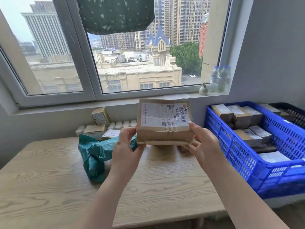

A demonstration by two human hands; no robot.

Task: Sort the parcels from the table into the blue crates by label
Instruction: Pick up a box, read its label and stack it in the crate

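Observation:
I hold a brown cardboard parcel [165,129] up above the wooden table [49,179], its white shipping label facing me. My left hand [127,146] grips its lower left corner and my right hand [203,142] grips its lower right corner. A teal plastic mailer bag [94,156] lies crumpled on the table behind my left hand. Several small boxed parcels [99,124] stand at the table's far edge against the wall. A blue crate [247,162] with several labelled parcels inside stands to the right of the table.
A windowsill [115,103] runs behind the table, with two water bottles [219,80] and a small vase [203,90] at its right end. A dark crate [295,113] shows behind the blue one. A row of small white packs [123,124] lines the wall.

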